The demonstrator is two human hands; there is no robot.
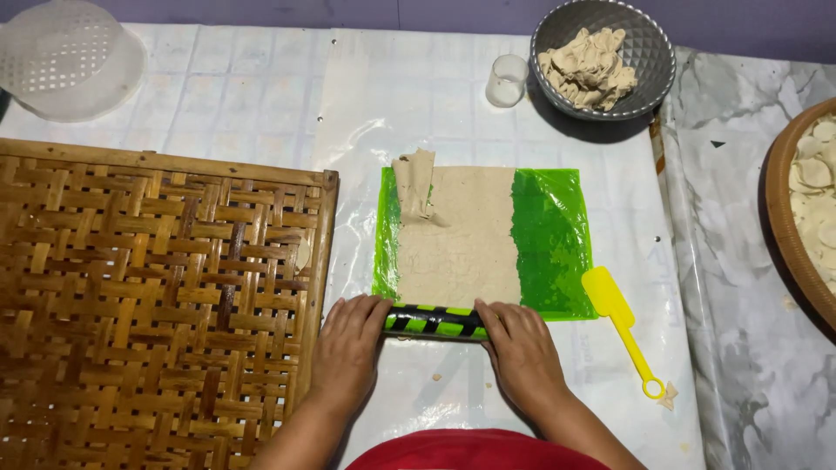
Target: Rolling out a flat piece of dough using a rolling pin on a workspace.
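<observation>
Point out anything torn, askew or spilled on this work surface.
The flat beige dough sheet on the green plastic film has a torn flap folded up at its far left corner. Small crumbs lie beside the yellow plastic spatula.

dough sheet [457, 239] on plastic sheet [549, 239] | woven tray [157, 305] left (spatula [620, 324] right)

Open room: bare plastic table cover [261, 96] beyond the green sheet [549, 239], between the white strainer [65, 57] at far left and the small glass [507, 80] beside the grey bowl [603, 57]. Obstacles, left: woven bamboo tray [148, 296], its edge just beside the sheet. Obstacles, right: yellow spatula [620, 318] touching the sheet's corner, round basket [784, 218] farther out, a clear lane between them.
</observation>
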